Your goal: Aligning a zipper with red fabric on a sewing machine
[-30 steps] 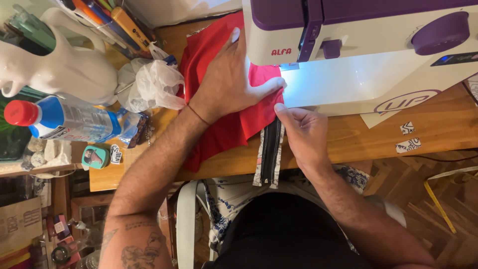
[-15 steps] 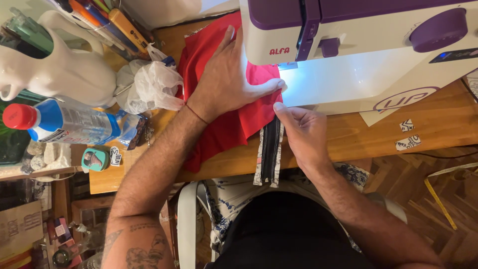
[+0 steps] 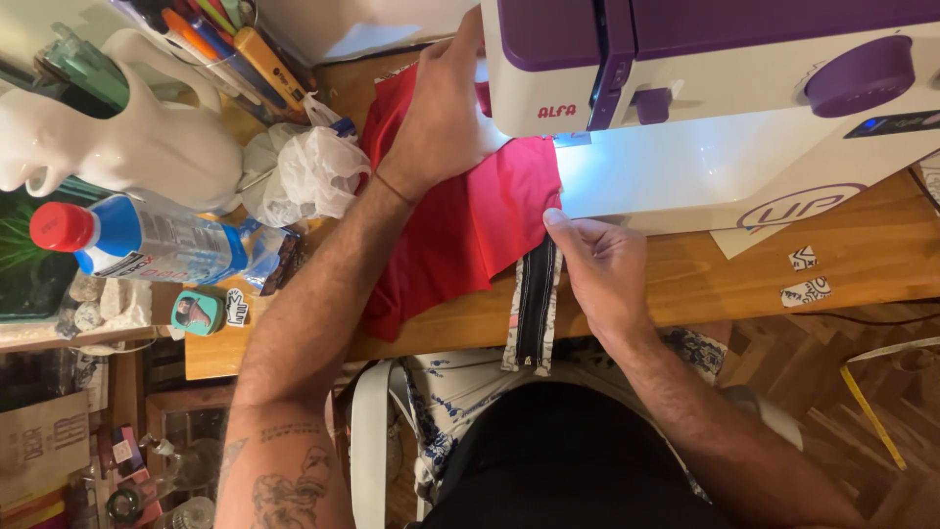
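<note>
Where the head view looks down on the wooden table [image 3: 685, 284], a piece of red fabric [image 3: 460, 230] is seen spread flat beside and partly under the white and purple sewing machine [image 3: 705, 108]. The left hand [image 3: 446, 113] is laid flat and open on the fabric, palm down, fingers stretched towards the machine's head; nothing is gripped by it. The right hand [image 3: 597, 264] is placed at the fabric's right edge, the thumb and forefinger brought together there, apparently pinching the fabric and the top of a black zipper [image 3: 537, 309], though the exact hold is hidden by the fingers. The zipper, edged with patterned tape, is hung down over the table's front edge. To the left of the fabric a crumpled white plastic bag [image 3: 308, 171] is lying, with a plastic bottle [image 3: 157, 240] with a red cap on its side and a white ceramic jug [image 3: 137, 142] well apart from the hands.
</note>
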